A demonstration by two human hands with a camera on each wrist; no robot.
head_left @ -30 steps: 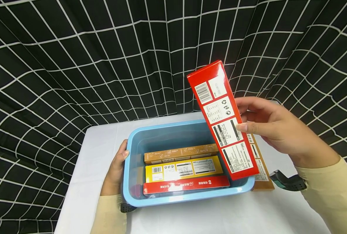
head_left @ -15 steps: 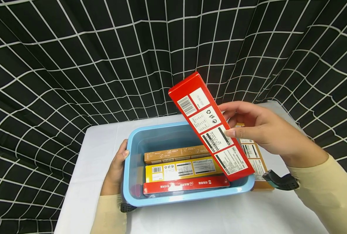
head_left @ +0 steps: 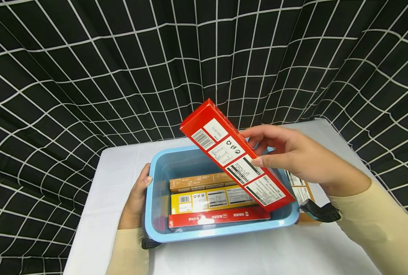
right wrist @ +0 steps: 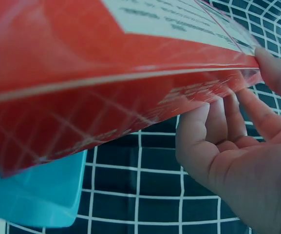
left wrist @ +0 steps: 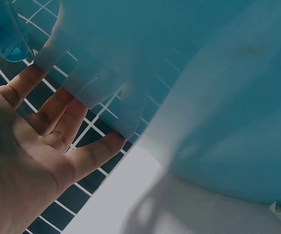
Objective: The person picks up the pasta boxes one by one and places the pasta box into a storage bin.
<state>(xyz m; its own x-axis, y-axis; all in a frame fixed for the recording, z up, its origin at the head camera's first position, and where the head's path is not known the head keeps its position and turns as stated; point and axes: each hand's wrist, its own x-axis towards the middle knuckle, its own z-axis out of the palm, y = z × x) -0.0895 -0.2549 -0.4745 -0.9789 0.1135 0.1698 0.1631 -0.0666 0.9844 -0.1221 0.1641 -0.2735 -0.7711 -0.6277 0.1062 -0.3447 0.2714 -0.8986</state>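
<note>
Tilted over the right half of a blue plastic bin (head_left: 211,235) is a long red carton (head_left: 236,154), its label panels facing up. My right hand (head_left: 293,158) pinches its right edge, thumb on the label side and fingers behind, as the right wrist view also shows on the carton (right wrist: 82,53). At the bin's left end my left hand (head_left: 136,196) holds the rim, thumb on top; in the left wrist view its fingertips (left wrist: 113,141) touch the outer wall. Inside lie a brown carton (head_left: 200,182), a yellow carton (head_left: 211,200) and another red carton (head_left: 214,217), side by side.
Another brown carton (head_left: 301,191) lies outside the bin at its right end, partly under my right hand and wrist strap. White cloth (head_left: 259,256) covers the table. Black grid-patterned curtains (head_left: 176,57) stand close behind and at both sides.
My right hand has brought the red carton left and down, its upper end swinging further left so it leans more over the bin. The left hand and the bin have stayed put.
</note>
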